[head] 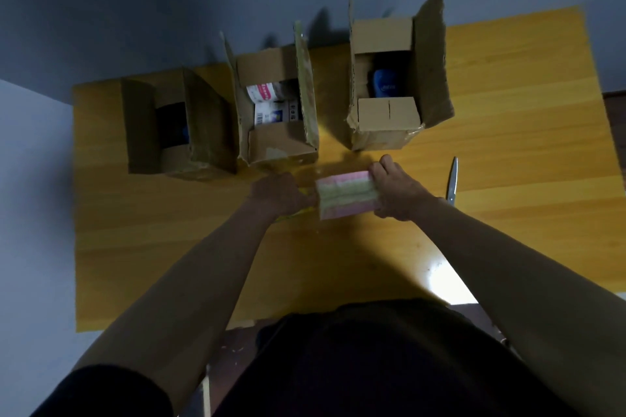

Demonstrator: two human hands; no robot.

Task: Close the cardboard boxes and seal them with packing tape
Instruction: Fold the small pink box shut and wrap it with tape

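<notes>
Three boxes (277, 105) stand open in a row at the far side of the desk (508, 145), flaps up. The right hand (396, 193) grips one end of a pastel block (347, 195); the left hand (277, 195) curls at its other end, its hold unclear. Likely light, thin cardboard: flaps should fold easily but dent, so press near the creases.

Matt brown cardboard boxes (277, 108), glossy yellow wood-grain table (508, 132), shiny metal scissors (452, 181)
</notes>
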